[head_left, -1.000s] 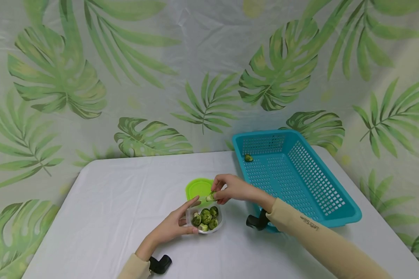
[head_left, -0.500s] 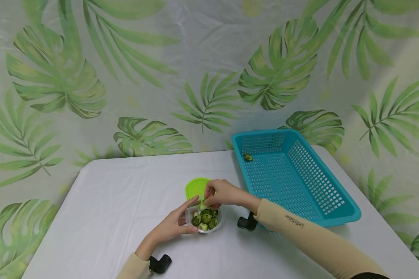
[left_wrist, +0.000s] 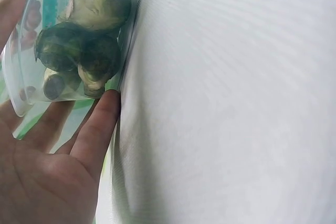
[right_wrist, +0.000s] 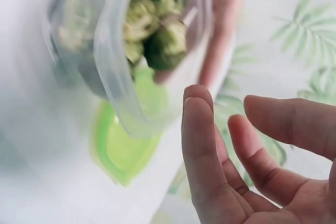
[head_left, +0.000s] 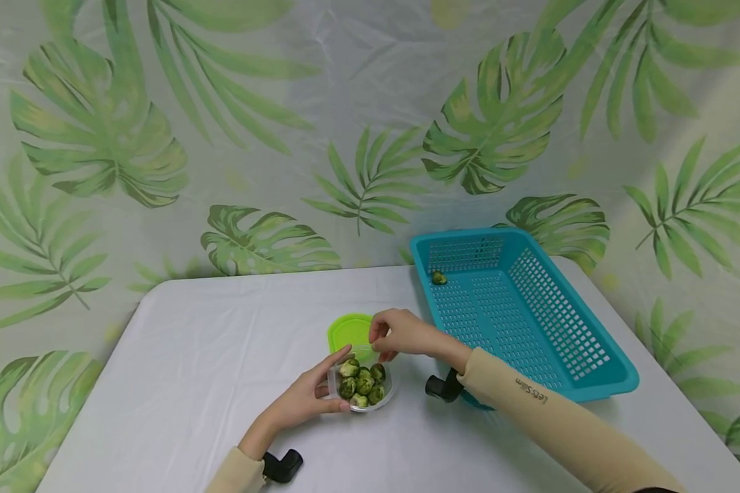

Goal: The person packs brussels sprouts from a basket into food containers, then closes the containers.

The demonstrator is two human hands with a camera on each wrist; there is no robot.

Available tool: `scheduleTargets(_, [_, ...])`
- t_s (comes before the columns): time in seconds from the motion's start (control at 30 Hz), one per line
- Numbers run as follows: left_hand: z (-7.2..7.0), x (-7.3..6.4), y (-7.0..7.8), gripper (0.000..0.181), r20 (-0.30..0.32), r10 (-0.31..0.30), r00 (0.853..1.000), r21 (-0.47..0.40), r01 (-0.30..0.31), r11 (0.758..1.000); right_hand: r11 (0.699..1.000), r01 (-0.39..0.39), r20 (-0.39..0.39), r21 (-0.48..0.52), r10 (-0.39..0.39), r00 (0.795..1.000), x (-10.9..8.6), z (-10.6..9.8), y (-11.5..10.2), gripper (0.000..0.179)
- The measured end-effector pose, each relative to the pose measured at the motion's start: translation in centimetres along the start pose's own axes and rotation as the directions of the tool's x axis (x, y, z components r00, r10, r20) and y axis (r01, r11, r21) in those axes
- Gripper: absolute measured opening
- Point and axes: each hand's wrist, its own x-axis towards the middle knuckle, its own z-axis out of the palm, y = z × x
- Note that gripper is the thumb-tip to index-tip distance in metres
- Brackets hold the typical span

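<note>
Several sprouts (head_left: pixel 362 385) sit heaped in tub (head_left: pixel 359 404) at table center, gripped by left hand (head_left: pixel 311 397); right hand (head_left: pixel 401 334) at 1 o'clock, fingers loose, empty. Tub could be tipped, sprouts spilled.

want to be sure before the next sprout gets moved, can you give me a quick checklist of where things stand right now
1. Left hand steadies the clear container: ok, fingers curl round its side.
2. Right hand free: ok, fingers relaxed and holding nothing.
3. Brussels sprouts inside the container: ok, none on the white table.
4. Green lid off: ok, it lies flat behind the container.
5. Teal basket within reach: ok, right of the container, with one sprout at its far end.
6. Container full enough to close: cannot tell.
</note>
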Motion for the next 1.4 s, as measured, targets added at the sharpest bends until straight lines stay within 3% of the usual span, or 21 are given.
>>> scheduleTargets(0.47, [0.1, 0.1, -0.2, 0.090, -0.002, 0.007, 1.000, -0.034, -0.007, 0.999, 0.981, 0.034, -0.115, 0.191, -0.012, 0.993, -0.8, -6.3, 1.5, 0.019])
scheduleTargets(0.83, [0.0, 0.0, -0.1, 0.090, -0.004, 0.008, 1.000, 0.001, -0.008, 1.000, 0.958, 0.056, -0.244, 0.281, 0.015, 0.970, -0.4, -9.6, 4.0, 0.024])
scheduleTargets(1.0, [0.0, 0.0, -0.1, 0.089, 0.001, 0.008, 1.000, 0.002, -0.008, 1.000, 0.951, 0.077, -0.299, 0.300, 0.016, 0.954, -0.2, -10.6, 5.1, 0.032])
scheduleTargets(1.23, [0.0, 0.0, -0.1, 0.089, 0.007, -0.004, 1.000, -0.006, 0.004, 1.000, 0.962, 0.027, -0.355, 0.271, 0.074, 0.932, 0.4, -11.8, 6.8, 0.031])
scheduleTargets(1.4, [0.0, 0.0, -0.1, 0.088, 0.003, -0.009, 1.000, 0.016, 0.009, 1.000, 0.964, 0.000, -0.359, 0.266, 0.099, 0.928, 1.1, -12.5, 8.4, 0.035])
